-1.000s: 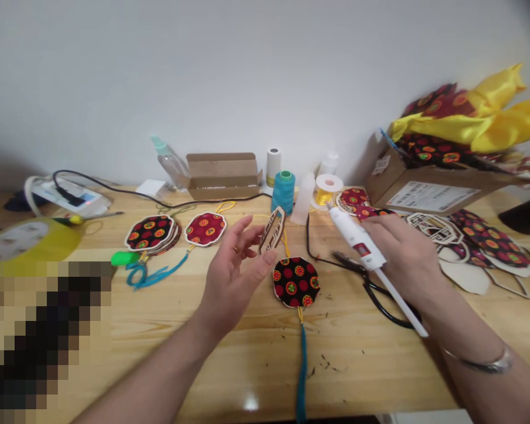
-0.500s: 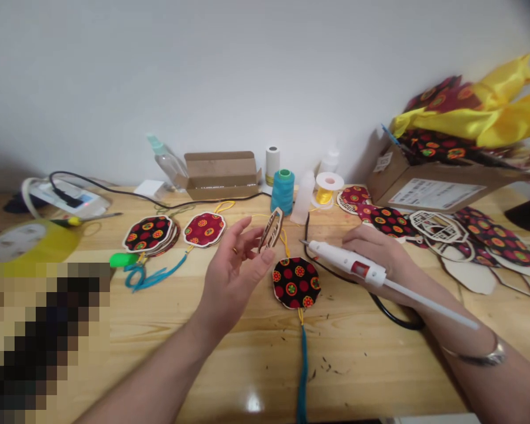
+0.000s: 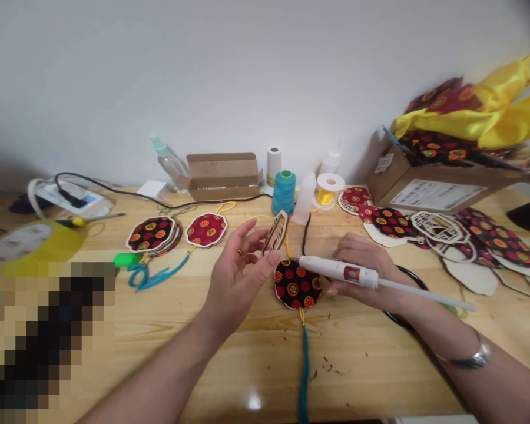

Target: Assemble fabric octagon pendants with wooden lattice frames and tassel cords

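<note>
Between the thumb and fingers of my left hand [image 3: 241, 271] is a small openwork wooden piece [image 3: 275, 234], held on edge. My right hand [image 3: 365, 268] is wrapped round a white glue gun [image 3: 335, 270] with a clear glue stick [image 3: 426, 294] out of its back. The gun's tip points left, just over the top edge of a black patterned fabric disc [image 3: 297, 285]. That disc lies flat on the table, with yellow cord at its top and a teal tassel [image 3: 305, 371] hanging toward me.
A stack of black patterned pieces [image 3: 151, 234] and a red one [image 3: 206, 229] lie left. Behind stand a teal thread spool [image 3: 284, 193], a yellow thread spool [image 3: 326, 194] and an open small box [image 3: 223, 176]. A fabric-filled carton [image 3: 428, 188] stands right.
My right hand has brought the glue gun lower and slightly left, its tip now over the disc's top edge. My left hand has shifted slightly right with the wooden piece.
</note>
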### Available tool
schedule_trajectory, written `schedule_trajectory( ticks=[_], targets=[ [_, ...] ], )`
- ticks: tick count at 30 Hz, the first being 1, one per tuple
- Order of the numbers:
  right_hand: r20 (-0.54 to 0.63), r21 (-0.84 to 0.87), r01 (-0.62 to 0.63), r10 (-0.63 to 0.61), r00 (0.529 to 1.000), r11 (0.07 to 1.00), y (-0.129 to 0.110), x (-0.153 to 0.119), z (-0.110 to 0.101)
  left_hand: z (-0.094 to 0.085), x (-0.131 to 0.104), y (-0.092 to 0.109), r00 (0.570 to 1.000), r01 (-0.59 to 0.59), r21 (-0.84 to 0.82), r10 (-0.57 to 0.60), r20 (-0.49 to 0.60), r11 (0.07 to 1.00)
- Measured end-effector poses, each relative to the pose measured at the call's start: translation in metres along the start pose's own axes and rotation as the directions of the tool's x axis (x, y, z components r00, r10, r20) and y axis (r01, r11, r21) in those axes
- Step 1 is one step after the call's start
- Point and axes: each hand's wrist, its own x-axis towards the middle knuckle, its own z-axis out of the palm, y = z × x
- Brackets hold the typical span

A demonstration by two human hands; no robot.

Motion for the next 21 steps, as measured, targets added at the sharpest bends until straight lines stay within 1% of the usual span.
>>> schedule_trajectory(
  ticks=[10, 16, 21],
  targets=[
    [-0.018, -0.054, -0.01, 0.009, 1.0, 0.998, -0.001, 0.002, 0.01, -0.003, -0.002, 0.0, 0.999, -0.003, 0.005, 0.003, 0.036, 1.0],
    [-0.033, -0.054, 0.009, -0.01, 0.999, 0.999, -0.001, 0.002, 0.012, -0.001, -0.002, 0.0, 0.999, -0.014, 0.013, 0.013, 0.038, 1.0],
    [-0.05, -0.041, 0.002, -0.004, 0.999, 0.999, -0.002, 0.002, 0.011, -0.001, -0.002, 0.0, 0.999, 0.005, 0.018, -0.006, 0.035, 1.0]
  ],
)
